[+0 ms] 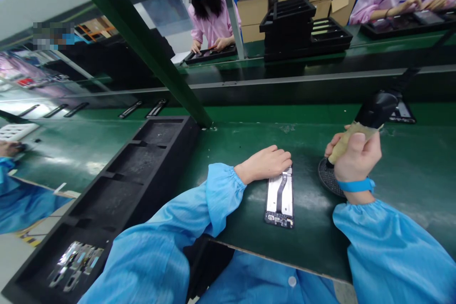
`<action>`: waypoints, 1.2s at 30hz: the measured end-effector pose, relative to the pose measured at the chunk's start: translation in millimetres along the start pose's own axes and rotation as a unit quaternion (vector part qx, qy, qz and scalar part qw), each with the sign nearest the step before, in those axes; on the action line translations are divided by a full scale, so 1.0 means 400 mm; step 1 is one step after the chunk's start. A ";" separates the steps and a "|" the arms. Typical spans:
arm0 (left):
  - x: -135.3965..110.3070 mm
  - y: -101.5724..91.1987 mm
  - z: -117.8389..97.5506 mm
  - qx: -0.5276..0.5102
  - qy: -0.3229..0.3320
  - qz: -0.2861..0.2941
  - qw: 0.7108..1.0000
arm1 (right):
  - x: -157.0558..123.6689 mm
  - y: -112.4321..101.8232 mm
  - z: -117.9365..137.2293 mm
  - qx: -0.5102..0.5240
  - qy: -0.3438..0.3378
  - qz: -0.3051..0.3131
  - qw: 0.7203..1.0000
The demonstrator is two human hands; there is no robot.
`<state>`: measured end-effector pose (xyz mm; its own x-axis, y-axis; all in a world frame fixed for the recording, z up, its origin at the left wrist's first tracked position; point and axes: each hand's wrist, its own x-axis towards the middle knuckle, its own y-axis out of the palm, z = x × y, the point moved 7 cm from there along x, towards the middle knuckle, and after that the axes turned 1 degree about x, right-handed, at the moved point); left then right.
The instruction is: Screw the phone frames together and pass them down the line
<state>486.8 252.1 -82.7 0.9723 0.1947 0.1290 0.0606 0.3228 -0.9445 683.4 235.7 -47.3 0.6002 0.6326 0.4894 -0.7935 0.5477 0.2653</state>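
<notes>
On the green bench lies an opened phone [280, 199], its pale inner side facing up with a dark ribbon cable along it. My left hand [267, 164] is closed over its far end, fingers curled at the edge and covering that part. Farther right, my right hand [356, 152] wraps round the yellowish, tape-wrapped handle of a black tool [377, 107], which looks like a hair dryer. A round perforated black disc [331, 178] shows beneath this hand; whether it belongs to the tool I cannot tell. A blue band circles my right wrist.
A long black compartment tray [137, 166] stands left, with several metal phone parts [76, 263] in its near compartment. A green post [153, 59] rises behind it. Another phone part [402, 111] lies behind the tool. Co-workers sit across the bench near stacked black trays [290, 28].
</notes>
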 end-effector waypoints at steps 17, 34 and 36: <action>-0.030 0.066 0.056 -0.259 -0.139 -0.016 0.956 | 0.001 -0.004 -0.005 -0.007 0.008 -0.002 1.000; -0.033 0.061 0.079 -0.387 -0.280 -0.085 0.875 | 0.003 -0.006 -0.003 -0.002 -0.013 -0.016 1.000; -0.052 0.034 0.085 -0.388 -0.303 -0.106 0.864 | 0.006 -0.011 -0.002 0.001 -0.016 -0.007 1.000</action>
<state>459.9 284.2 -88.0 0.6384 0.7323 0.2370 0.5854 -0.2621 -0.7672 688.4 235.3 -47.9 0.6081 0.6063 0.5125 -0.7849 0.5559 0.2737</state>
